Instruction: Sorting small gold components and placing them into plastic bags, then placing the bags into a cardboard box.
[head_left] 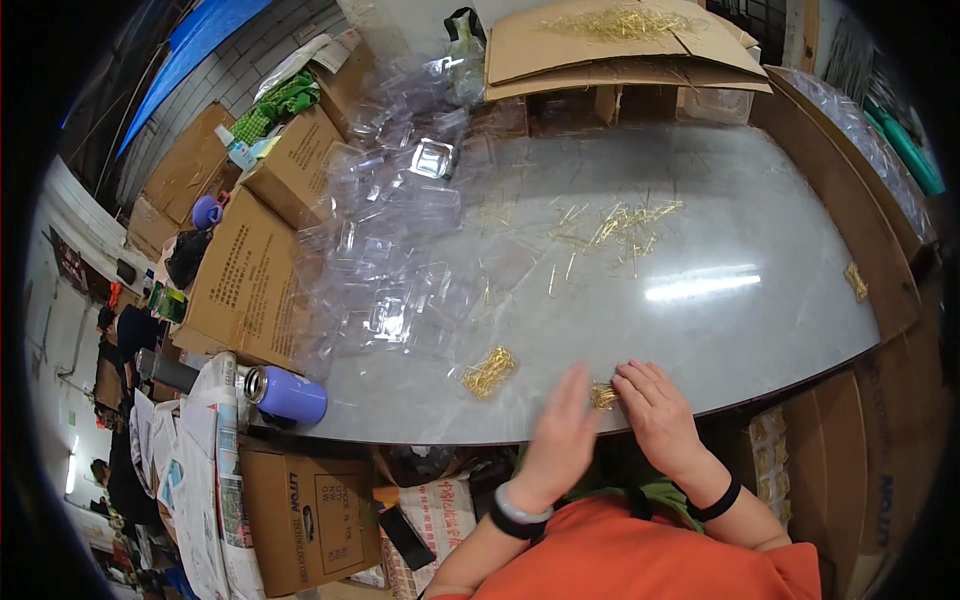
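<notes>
A small bundle of thin gold-coloured metal pins (604, 395) lies at the table's front edge, between my two hands. My right hand (658, 418) rests flat on its right side, with the fingers stretched out and touching the pins. On the other side my left hand (562, 440) is smeared by motion, so its fingers are not clear. Left of it lies a second, looser heap of gold pins (488, 373). More gold pins (630, 226) are scattered farther back on the grey table (740, 330).
Clear plastic packs (385, 250) pile up along the left. Behind them stand cardboard boxes (245, 280). A purple bottle (290, 395) lies at the front left. Cardboard with pins (560, 60) sits at the back, and a cardboard wall (845, 200) bounds the right, near another small bundle (856, 282).
</notes>
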